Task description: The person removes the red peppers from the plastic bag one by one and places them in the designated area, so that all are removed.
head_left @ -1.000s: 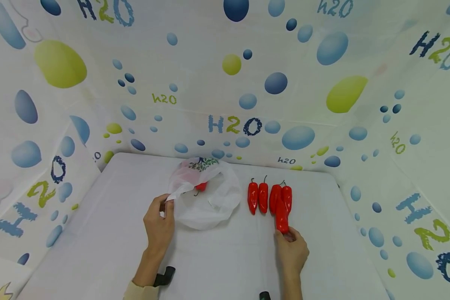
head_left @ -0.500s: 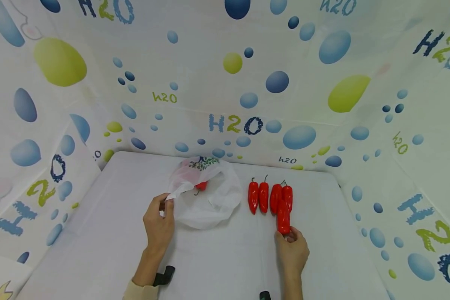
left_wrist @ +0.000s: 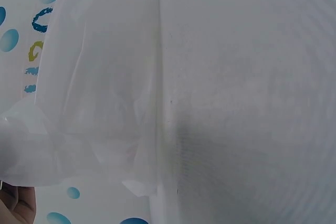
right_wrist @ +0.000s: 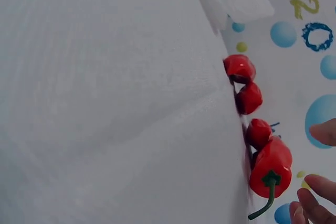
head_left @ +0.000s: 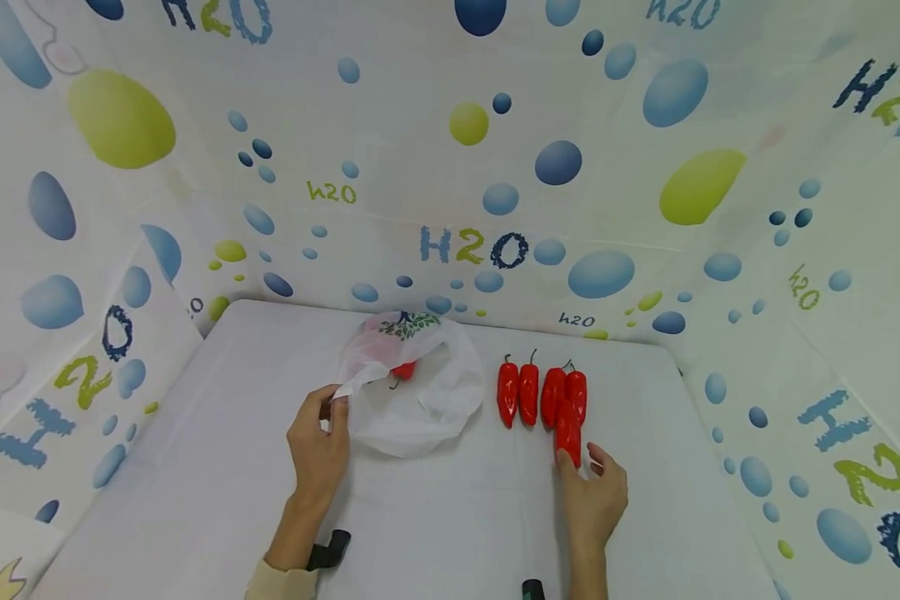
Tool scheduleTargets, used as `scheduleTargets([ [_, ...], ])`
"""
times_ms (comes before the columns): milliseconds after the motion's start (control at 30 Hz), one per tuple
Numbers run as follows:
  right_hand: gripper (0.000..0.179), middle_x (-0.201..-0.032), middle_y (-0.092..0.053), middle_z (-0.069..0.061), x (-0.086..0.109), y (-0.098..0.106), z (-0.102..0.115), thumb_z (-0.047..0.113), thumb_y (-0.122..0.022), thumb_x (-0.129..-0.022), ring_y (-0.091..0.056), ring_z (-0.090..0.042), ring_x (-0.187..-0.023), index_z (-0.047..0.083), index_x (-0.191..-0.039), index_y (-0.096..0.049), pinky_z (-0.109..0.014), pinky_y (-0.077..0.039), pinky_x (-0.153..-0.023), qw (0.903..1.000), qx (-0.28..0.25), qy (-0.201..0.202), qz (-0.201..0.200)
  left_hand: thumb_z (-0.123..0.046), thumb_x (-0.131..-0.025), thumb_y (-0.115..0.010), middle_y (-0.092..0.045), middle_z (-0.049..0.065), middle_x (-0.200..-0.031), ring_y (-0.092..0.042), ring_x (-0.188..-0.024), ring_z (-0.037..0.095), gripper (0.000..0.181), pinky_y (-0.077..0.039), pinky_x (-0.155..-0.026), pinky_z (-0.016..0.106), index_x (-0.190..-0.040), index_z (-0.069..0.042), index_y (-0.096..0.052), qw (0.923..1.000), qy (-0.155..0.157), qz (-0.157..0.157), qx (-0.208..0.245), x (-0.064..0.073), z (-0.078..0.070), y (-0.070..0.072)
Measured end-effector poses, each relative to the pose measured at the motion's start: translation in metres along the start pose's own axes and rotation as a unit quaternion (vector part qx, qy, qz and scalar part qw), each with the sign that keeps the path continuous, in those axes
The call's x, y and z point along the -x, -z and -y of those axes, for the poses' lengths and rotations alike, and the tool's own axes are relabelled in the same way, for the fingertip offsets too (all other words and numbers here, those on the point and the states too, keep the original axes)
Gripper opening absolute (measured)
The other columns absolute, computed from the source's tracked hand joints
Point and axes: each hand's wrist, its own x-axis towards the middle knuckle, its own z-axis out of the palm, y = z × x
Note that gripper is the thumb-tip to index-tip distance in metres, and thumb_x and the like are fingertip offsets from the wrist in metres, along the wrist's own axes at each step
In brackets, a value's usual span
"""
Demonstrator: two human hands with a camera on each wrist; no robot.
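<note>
the left hand (head_left: 318, 446) pinches the edge of a thin white bag (head_left: 431, 425) between its thumb and fingers. the bag lies on the white tabletop (head_left: 435, 525), up and to the right of that hand, with its mouth spread wide. it has a green leafy print (head_left: 408, 327) on top. inside it, a red pepper (head_left: 402, 372) peeks out with its stem toward the near side.

the right hand (head_left: 594, 493) is not holding anything. its thumb and fingers are spread apart, right at the near end of a closer red pepper (head_left: 567, 433). in the head view the thumb sits over that end, but i cannot tell if it really touches. the fingers stay off to the right side. from the right wrist you can see the pepper's green stem (right_wrist: 271, 195) bending down toward the near side.

past this pepper are four more red peppers (head_left: 507, 396) in a row, well to the right of the bag. two lie side by side on the left. the other two are close together on the right, and the closer pepper covers their near ends.
</note>
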Motion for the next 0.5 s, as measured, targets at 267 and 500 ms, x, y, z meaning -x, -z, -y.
scheduleTargets([
  [267, 0.033, -0.116, -0.068, -0.016, -0.001, 0.003, 0.010, 0.024, -0.080, -0.092, -0.064, -0.031, -0.101, 0.006, -0.119, -0.076, -0.027, -0.049, -0.068, 0.9997, -0.001, 0.019, -0.018, 0.004, -0.096, -0.069, -0.071, 0.016, -0.091, -0.057, -0.077, 0.012, 0.016, -0.042, -0.069, 0.012, -0.112, 0.002, -0.072, 0.9998, -0.010, -0.008, 0.017, -0.001, 0.000, -0.003],
  [500, 0.030, -0.112, -0.071, -0.012, 0.000, -0.004, 0.025, 0.021, -0.082, -0.091, -0.066, -0.028, -0.097, 0.006, -0.117, -0.077, -0.007, -0.043, -0.068, 0.9974, -0.025, 0.067, -0.006, 0.002, -0.098, -0.068, -0.071, 0.012, -0.094, -0.057, -0.079, 0.013, 0.016, -0.042, -0.069, 0.012, -0.114, 0.003, -0.070, 0.9999, 0.005, 0.009, -0.001, 0.000, 0.000, 0.000],
])
